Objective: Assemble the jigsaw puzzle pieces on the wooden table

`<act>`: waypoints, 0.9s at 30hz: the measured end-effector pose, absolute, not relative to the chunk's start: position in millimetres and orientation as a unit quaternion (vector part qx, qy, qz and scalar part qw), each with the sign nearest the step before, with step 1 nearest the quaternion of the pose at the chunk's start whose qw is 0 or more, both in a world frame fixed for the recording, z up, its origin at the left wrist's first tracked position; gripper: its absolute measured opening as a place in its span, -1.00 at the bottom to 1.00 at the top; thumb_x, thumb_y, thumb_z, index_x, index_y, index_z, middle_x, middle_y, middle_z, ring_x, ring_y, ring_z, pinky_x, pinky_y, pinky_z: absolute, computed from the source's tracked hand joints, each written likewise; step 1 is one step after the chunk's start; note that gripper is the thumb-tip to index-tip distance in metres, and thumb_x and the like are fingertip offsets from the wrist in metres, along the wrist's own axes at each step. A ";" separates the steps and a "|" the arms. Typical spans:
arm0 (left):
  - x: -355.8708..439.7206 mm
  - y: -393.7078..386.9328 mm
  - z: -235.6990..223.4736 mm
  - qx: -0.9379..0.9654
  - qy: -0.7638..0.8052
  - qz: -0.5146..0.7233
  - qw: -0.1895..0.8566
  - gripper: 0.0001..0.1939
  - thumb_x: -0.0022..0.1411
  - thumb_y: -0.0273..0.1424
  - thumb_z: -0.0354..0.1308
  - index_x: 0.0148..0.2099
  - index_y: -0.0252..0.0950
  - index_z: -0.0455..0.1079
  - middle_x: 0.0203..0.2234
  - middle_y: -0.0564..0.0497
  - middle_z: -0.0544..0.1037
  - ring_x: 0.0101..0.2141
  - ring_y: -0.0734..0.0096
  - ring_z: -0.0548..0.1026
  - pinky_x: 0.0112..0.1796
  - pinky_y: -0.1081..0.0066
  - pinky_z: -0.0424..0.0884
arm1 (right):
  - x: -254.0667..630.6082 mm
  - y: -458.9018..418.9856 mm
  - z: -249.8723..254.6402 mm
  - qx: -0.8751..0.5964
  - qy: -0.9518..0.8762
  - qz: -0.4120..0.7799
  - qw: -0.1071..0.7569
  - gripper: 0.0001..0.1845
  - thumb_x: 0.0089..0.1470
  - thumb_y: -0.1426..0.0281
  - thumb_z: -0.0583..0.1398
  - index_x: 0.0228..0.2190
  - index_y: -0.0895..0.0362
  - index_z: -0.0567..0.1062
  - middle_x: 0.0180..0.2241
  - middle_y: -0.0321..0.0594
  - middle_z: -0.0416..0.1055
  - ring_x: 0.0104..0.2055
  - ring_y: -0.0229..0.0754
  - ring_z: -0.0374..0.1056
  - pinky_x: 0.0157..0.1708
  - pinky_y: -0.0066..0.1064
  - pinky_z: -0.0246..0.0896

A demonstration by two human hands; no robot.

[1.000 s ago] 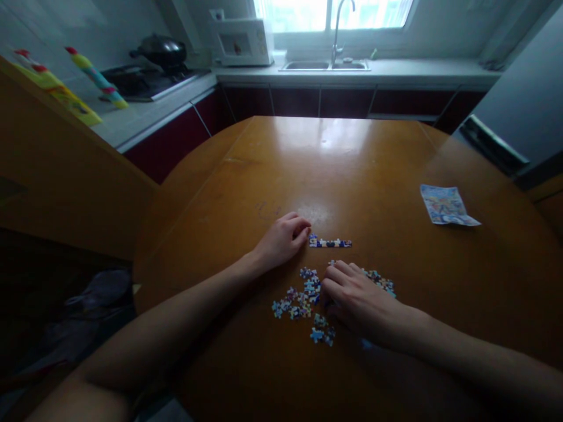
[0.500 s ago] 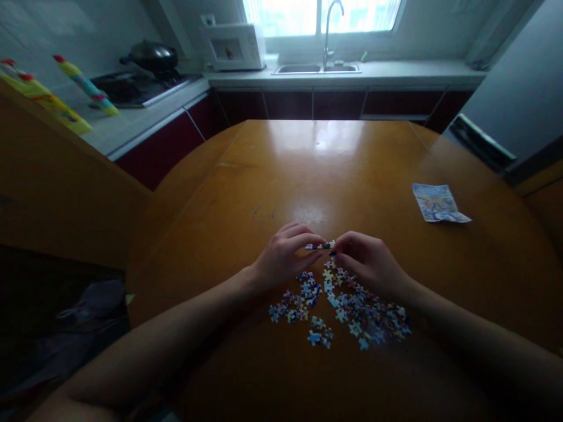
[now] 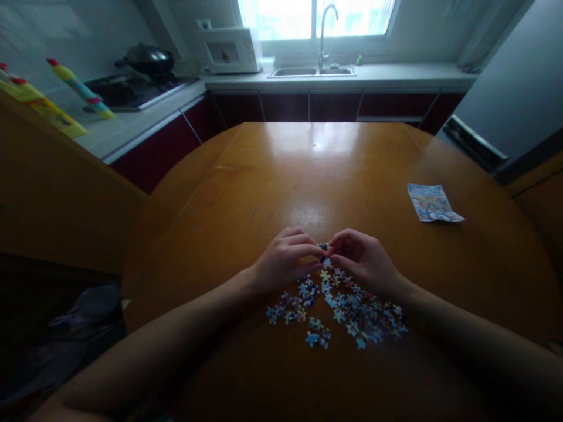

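Note:
Dark blue and white jigsaw puzzle pieces [image 3: 323,246] show between my two hands, partly covered by the fingers. My left hand [image 3: 290,255] is closed on the joined pieces from the left. From the right, my right hand [image 3: 363,261] pinches at the same spot, its fingertips nearly touching the left ones; the piece in it is mostly hidden. Under and in front of my right hand spreads a large heap of loose puzzle pieces [image 3: 372,316]. A smaller group of pieces [image 3: 290,308] lies below my left hand, and a little cluster [image 3: 317,334] sits nearest me.
The wooden table [image 3: 211,217] has a creased picture sheet [image 3: 433,203] at its right. Beyond it are a counter with a sink [image 3: 294,71], a microwave [image 3: 229,51], and a stove with a black wok [image 3: 149,60]. Bottles [image 3: 81,88] stand at the left.
My hands have come closer together, and the joined pieces, seen edge-on before, are now more hidden by the fingers. The whole view has shifted slightly; the pieces on the table look unchanged.

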State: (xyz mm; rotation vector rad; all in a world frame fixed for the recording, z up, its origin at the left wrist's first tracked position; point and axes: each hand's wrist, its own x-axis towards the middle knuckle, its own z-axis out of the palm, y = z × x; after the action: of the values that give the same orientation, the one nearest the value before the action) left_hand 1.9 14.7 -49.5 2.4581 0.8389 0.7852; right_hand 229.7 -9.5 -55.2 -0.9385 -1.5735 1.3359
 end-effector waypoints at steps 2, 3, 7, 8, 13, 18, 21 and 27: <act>2.1 14.9 -48.9 0.884 0.300 0.295 0.202 -0.89 0.32 -0.27 0.26 -0.16 -0.15 0.57 -0.28 0.00 0.64 -0.21 0.30 0.49 -0.07 0.21 0.41 | 230.9 -8.7 -54.3 -0.379 -0.648 0.503 0.428 -0.82 0.12 0.34 0.33 -0.26 0.11 0.47 -0.32 -0.20 0.54 -0.28 -0.20 0.47 -0.26 -0.31 0.44; 2.2 15.1 -48.9 0.883 0.299 0.302 0.199 -0.89 0.31 -0.27 0.27 -0.18 -0.16 0.56 -0.30 0.01 0.64 -0.22 0.31 0.49 -0.08 0.22 0.41 | 231.8 -8.0 -53.7 -0.379 -0.669 0.475 0.429 -0.84 0.13 0.34 0.33 -0.27 0.11 0.49 -0.33 -0.20 0.54 -0.28 -0.21 0.47 -0.26 -0.31 0.44; 2.3 14.9 -49.5 0.870 0.308 0.326 0.204 -0.89 0.30 -0.27 0.29 -0.19 -0.17 0.55 -0.30 0.01 0.64 -0.25 0.33 0.48 -0.13 0.25 0.42 | 235.4 -5.2 -52.2 -0.323 -0.778 0.337 0.420 -0.93 0.18 0.37 0.30 -0.29 0.10 0.53 -0.27 -0.17 0.52 -0.25 -0.20 0.45 -0.24 -0.29 0.43; 2.3 14.5 -49.3 0.867 0.312 0.329 0.207 -0.89 0.30 -0.26 0.29 -0.19 -0.17 0.55 -0.30 0.01 0.64 -0.25 0.32 0.49 -0.13 0.24 0.42 | 235.9 -4.8 -52.1 -0.303 -0.796 0.313 0.420 -0.96 0.20 0.39 0.28 -0.29 0.10 0.53 -0.26 -0.17 0.52 -0.25 -0.20 0.46 -0.25 -0.29 0.44; 1.3 12.7 -46.0 0.852 0.307 0.352 0.236 -0.85 0.27 -0.26 0.33 -0.18 -0.20 0.53 -0.30 0.00 0.63 -0.24 0.32 0.50 -0.13 0.24 0.43 | 237.3 -1.2 -46.1 -0.266 -0.833 0.249 0.417 -0.93 0.23 0.41 0.24 -0.25 0.07 0.56 -0.26 -0.16 0.53 -0.25 -0.20 0.47 -0.28 -0.30 0.47; -4.2 22.0 -51.0 0.787 0.391 0.408 0.245 -0.83 0.31 -0.36 0.28 -0.06 -0.24 0.48 -0.25 -0.04 0.61 -0.28 0.34 0.49 -0.22 0.29 0.44 | 237.5 25.2 -38.6 -0.284 -0.829 0.211 0.432 -0.90 0.23 0.40 0.23 -0.29 0.04 0.60 -0.30 -0.16 0.52 -0.27 -0.18 0.46 -0.32 -0.28 0.44; -8.4 30.1 -58.0 0.809 0.403 0.373 0.210 -0.82 0.33 -0.56 0.12 -0.17 -0.24 0.53 -0.26 -0.02 0.63 -0.23 0.32 0.50 -0.15 0.25 0.43 | 232.8 45.6 -47.4 -0.279 -0.843 0.185 0.421 -0.86 0.25 0.39 0.22 -0.33 0.05 0.61 -0.32 -0.17 0.53 -0.26 -0.17 0.44 -0.28 -0.26 0.39; -11.4 34.0 -65.7 0.831 0.419 0.297 0.215 -0.75 0.26 -0.61 0.16 -0.28 -0.18 0.60 -0.28 0.03 0.66 -0.23 0.26 0.48 -0.15 0.21 0.45 | 225.9 59.4 -72.8 -0.266 -0.892 0.134 0.340 -0.79 0.27 0.43 0.19 -0.35 0.06 0.62 -0.33 -0.21 0.56 -0.26 -0.17 0.38 -0.18 -0.24 0.28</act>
State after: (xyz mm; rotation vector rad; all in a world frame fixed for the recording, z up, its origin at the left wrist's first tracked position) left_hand -11.4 34.0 -65.7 2.3030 1.1618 0.8243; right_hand 225.9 59.4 -72.8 -0.6936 -2.3208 0.3500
